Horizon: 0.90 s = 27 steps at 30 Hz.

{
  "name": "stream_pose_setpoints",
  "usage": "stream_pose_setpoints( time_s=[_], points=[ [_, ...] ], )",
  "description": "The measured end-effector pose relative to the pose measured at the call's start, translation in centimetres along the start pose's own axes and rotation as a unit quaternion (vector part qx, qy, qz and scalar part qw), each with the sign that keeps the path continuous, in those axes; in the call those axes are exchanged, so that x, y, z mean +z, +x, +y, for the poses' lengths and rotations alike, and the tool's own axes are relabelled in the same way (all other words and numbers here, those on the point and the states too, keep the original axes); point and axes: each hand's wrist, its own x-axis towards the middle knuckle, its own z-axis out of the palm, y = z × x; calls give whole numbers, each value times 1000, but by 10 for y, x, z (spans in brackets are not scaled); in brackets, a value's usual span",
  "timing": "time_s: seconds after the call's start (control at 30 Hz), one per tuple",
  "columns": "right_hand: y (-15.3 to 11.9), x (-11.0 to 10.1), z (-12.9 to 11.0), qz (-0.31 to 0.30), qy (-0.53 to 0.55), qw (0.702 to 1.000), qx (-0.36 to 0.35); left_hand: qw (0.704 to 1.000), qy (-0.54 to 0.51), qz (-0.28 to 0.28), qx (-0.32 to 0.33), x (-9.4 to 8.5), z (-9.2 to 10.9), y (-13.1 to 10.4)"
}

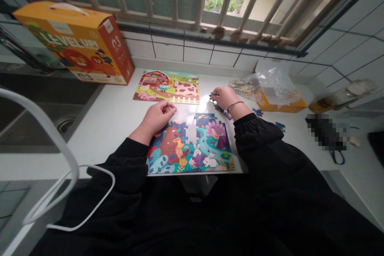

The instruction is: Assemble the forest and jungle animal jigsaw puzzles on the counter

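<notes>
A partly assembled jigsaw puzzle (180,156) lies at the counter's front edge, showing a bear, rabbits and a peacock. Its upper middle has a gap where the white counter shows. My left hand (157,118) rests by the puzzle's upper left corner, fingers curled and thumb pressed to them, with nothing visible in them. Beyond the puzzle's upper right side, my right hand (226,98) pinches a small dark puzzle piece (213,95). More loose pieces (220,109) lie just under that hand, partly covered by it.
A complete farm puzzle (168,87) lies behind. An orange box (78,44) stands back left beside the sink (39,128). Back right is an open yellow box (282,102) with clear plastic bags. Loose pieces (280,127) lie right of my forearm. A white cable (72,160) loops at left.
</notes>
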Motion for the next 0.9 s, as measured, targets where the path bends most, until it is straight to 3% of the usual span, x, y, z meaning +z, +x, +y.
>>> stream_pose_setpoints(
  time_s=[0.07,0.13,0.23,0.33,0.5,0.73,0.9],
  points=[
    [-16,-2,-5,17,48,999,-14,1000,4,-4,1,0,0,0],
    [-39,2,-13,4,162,986,-28,1000,7,-11,3,-1,1,0],
    [-77,17,-31,-96,357,928,-46,1000,19,-22,9,-1,0,0],
    [-102,35,-47,-155,407,900,-35,999,36,-25,15,0,0,1],
    [-106,53,-50,-121,473,872,-11,999,37,-28,18,0,-1,0],
    [-103,55,-46,-99,413,905,-16,998,40,-37,21,0,-1,0],
    [-106,54,-55,-61,320,945,-26,998,45,-43,24,1,2,0]
  ],
)
